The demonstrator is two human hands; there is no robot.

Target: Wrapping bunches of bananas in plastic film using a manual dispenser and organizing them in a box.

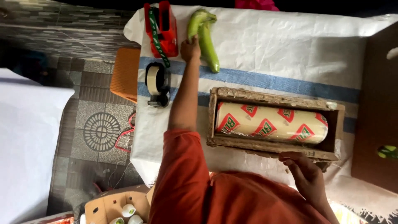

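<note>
My left hand (190, 47) reaches far across the table and closes on the end of a long green vegetable (195, 23). A second one (208, 47) lies right beside it. My right hand (304, 174) rests with fingers spread on the near edge of a rough wooden box (273, 97). Inside the box lies a large roll of clear film (271, 122) with red and green printing. Both sleeves are orange.
A red tape dispenser (161, 29) and a black tape dispenser (157, 85) sit left of my left arm on the white, blue-striped table cover (290, 49). An orange stool (125, 74) stands at the table's left. A brown cardboard box (377, 108) is at right; an open carton (112, 205) is on the floor.
</note>
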